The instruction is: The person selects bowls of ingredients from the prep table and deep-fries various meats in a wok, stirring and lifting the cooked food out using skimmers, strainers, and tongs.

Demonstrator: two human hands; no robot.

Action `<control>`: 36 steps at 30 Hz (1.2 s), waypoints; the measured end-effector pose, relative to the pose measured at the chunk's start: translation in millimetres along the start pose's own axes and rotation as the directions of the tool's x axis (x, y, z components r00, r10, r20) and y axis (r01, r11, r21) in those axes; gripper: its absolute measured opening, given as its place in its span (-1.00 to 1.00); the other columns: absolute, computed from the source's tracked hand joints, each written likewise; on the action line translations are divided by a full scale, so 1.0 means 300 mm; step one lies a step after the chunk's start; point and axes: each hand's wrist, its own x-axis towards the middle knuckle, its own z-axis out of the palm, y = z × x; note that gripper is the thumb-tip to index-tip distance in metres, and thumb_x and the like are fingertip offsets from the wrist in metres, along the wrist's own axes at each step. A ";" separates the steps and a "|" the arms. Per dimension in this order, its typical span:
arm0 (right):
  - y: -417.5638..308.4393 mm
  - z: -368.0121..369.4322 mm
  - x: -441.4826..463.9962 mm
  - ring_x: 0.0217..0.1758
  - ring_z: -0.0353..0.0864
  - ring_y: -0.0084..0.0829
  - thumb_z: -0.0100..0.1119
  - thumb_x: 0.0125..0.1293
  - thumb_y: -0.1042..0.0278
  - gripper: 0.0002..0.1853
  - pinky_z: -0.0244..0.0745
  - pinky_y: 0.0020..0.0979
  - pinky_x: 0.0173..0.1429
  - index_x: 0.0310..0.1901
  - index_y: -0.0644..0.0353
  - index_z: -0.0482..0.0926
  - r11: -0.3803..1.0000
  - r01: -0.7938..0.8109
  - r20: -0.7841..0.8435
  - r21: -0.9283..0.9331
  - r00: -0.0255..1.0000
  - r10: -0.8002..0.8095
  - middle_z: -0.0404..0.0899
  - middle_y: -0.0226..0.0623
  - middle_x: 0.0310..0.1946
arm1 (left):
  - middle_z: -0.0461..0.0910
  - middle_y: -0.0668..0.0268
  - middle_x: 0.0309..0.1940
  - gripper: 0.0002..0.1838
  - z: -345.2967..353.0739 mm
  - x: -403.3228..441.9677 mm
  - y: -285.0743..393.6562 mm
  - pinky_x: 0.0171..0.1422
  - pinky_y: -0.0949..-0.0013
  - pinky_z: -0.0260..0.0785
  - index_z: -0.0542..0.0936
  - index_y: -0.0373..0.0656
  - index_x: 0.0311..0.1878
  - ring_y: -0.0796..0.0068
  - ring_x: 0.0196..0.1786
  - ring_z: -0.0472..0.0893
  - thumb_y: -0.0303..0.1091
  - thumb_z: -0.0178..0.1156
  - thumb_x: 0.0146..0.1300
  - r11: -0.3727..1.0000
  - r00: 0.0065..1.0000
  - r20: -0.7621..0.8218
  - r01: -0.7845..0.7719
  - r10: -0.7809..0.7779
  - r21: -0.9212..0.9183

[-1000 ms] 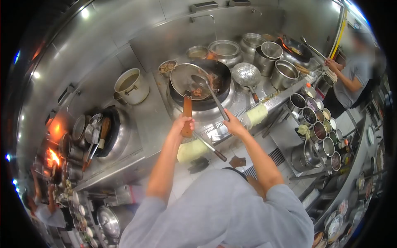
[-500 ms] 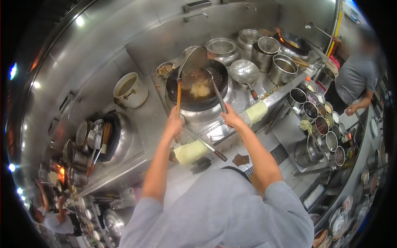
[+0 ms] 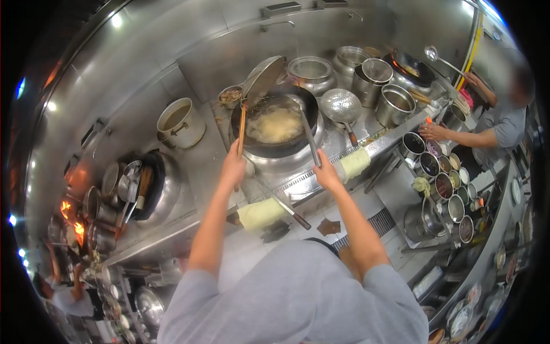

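Note:
My left hand (image 3: pixel 234 168) is closed around the wooden handle of a round strainer (image 3: pixel 263 79), which is tipped up on edge over the far left rim of a black wok (image 3: pixel 266 150). In the wok, pale food (image 3: pixel 276 125) lies in bubbling liquid. My right hand (image 3: pixel 326 172) grips the metal handle of a ladle (image 3: pixel 310 137) that reaches over the wok's right side; its head is hard to make out. Another long-handled tool (image 3: pixel 283 205) lies across the stove's front edge between my hands, near a folded pale cloth (image 3: pixel 260 214).
Right of the wok are a perforated skimmer (image 3: pixel 341 105) and metal pots (image 3: pixel 395 105). A large pot (image 3: pixel 182 123) stands left. Flames (image 3: pixel 73 221) burn at far left, near another person. A co-worker (image 3: pixel 501 132) at right holds a ladle beside several ingredient containers (image 3: pixel 444 186).
The strainer has tipped further up and left, away from the food. The pale food has spread wider in the wok. The right-hand co-worker now reaches over the containers; the flames at left have grown.

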 end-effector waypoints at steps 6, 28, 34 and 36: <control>-0.134 -0.130 -0.137 -0.58 0.51 -0.35 0.05 0.33 0.41 -0.27 0.43 -0.33 -0.49 0.47 -0.03 -0.03 0.869 -0.387 0.154 0.308 0.922 0.356 0.56 -0.18 -0.36 | 0.47 -0.05 -0.02 -0.26 0.045 0.174 -0.109 0.13 0.06 0.38 0.19 0.05 0.43 -0.09 0.03 0.53 -0.51 0.02 0.11 0.884 0.934 -0.217 -0.167 0.283 0.437; 0.219 -0.180 -0.443 -0.67 0.45 -0.38 0.09 0.28 0.51 -0.24 0.35 -0.31 -0.58 0.47 -0.05 0.00 0.816 -0.499 0.059 0.294 0.861 0.505 0.53 -0.17 -0.44 | 0.37 -0.07 -0.14 -0.21 0.154 -0.196 -0.307 -0.10 0.02 0.44 0.23 0.26 0.42 -0.14 -0.21 0.54 -0.57 0.06 0.09 0.744 0.942 -0.036 -0.238 0.332 0.625; 0.404 -0.056 -0.477 -0.08 0.55 0.17 0.11 0.21 0.41 -0.20 0.43 -0.01 -0.03 0.47 -0.01 0.00 0.877 -0.399 -0.164 -0.269 0.916 0.366 0.58 0.18 -0.15 | 0.35 -0.10 -0.04 -0.19 0.288 -0.292 -0.379 -0.07 0.02 0.43 0.16 0.13 0.46 -0.13 -0.13 0.52 -0.59 0.03 0.09 0.772 0.974 0.025 -0.194 0.225 0.605; 0.448 0.020 -0.482 -0.11 0.56 0.18 0.08 0.22 0.40 -0.20 0.43 -0.01 -0.03 0.48 -0.07 -0.04 0.884 -0.383 -0.198 -0.270 0.920 0.338 0.56 0.21 -0.12 | 0.35 -0.10 -0.02 -0.18 0.333 -0.307 -0.386 -0.06 0.02 0.43 0.14 0.12 0.47 -0.12 -0.11 0.52 -0.59 0.03 0.08 0.798 0.980 0.042 -0.183 0.194 0.575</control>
